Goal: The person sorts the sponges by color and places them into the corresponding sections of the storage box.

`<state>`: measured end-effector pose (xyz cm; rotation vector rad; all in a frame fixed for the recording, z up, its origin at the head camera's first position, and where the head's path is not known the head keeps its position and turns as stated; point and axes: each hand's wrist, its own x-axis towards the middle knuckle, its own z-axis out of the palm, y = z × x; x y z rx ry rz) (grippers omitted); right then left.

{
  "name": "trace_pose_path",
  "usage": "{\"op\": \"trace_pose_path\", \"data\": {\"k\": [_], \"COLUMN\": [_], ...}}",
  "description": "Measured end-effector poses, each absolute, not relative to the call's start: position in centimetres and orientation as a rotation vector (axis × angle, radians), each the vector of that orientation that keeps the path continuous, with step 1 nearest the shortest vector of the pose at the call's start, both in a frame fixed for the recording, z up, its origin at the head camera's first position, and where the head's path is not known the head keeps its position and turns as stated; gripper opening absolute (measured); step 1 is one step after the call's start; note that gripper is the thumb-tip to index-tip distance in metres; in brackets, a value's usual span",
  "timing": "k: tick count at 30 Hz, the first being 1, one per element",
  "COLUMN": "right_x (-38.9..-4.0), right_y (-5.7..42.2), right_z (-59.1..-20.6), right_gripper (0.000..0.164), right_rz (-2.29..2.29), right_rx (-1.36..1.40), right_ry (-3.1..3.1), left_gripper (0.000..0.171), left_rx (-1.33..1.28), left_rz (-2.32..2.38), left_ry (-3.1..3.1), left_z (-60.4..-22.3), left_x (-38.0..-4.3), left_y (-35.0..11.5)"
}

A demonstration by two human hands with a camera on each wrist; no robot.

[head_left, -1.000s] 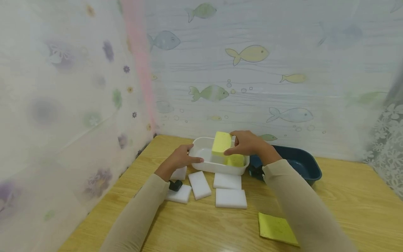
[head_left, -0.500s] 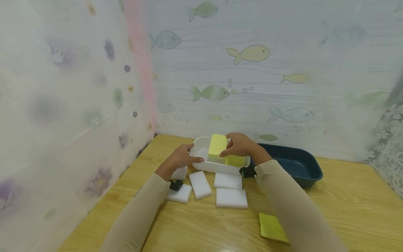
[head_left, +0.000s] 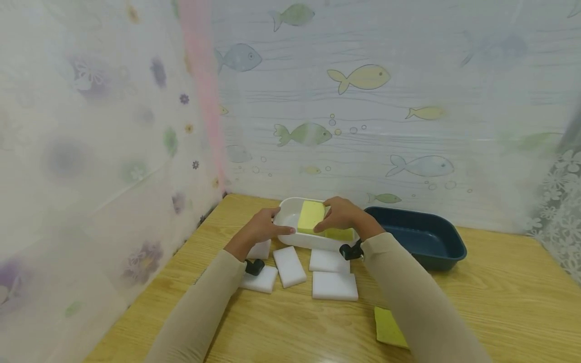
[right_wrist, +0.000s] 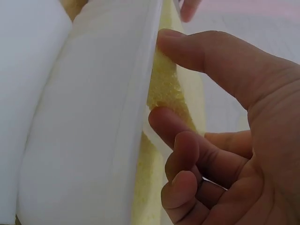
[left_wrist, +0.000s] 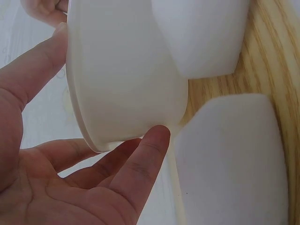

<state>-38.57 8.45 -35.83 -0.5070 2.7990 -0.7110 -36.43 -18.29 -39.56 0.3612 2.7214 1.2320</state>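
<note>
Gripping the white tub [head_left: 308,243] with left hand [head_left: 262,228], pinching a sponge [head_left: 310,216] partly inside with right hand [head_left: 344,214]; with second sponge [head_left: 341,234] already in, third sponge [head_left: 388,328] and white blocks [head_left: 335,286] left out on table [head_left: 299,327].

No legible text or labels anywhere.

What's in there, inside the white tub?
In the white tub, at least one yellow sponge lies at the right end. The right hand holds another sponge at the opening. Anything under the sponges or behind that hand is covered, so I can't tell.
</note>
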Motion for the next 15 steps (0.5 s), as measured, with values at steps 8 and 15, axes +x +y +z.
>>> {"op": "trace_pose_path", "data": {"k": [8, 15], "right_x": [-38.34, -38.43], "right_y": [7.97, 7.79], "right_z": [-36.01, -36.2], "right_gripper": [0.103, 0.1], "right_rz": [-0.678, -0.602], "right_rx": [-0.493, -0.464], "right_ry": [2.813, 2.826], "left_gripper": [0.094, 0.092], "left_rx": [0.325, 0.343], "left_rz": [1.232, 1.234], "left_ry": [2.732, 2.722], "left_z": [-39.63, -39.62], "left_x": [-36.55, -36.47], "left_y": [-18.28, -18.23]}}
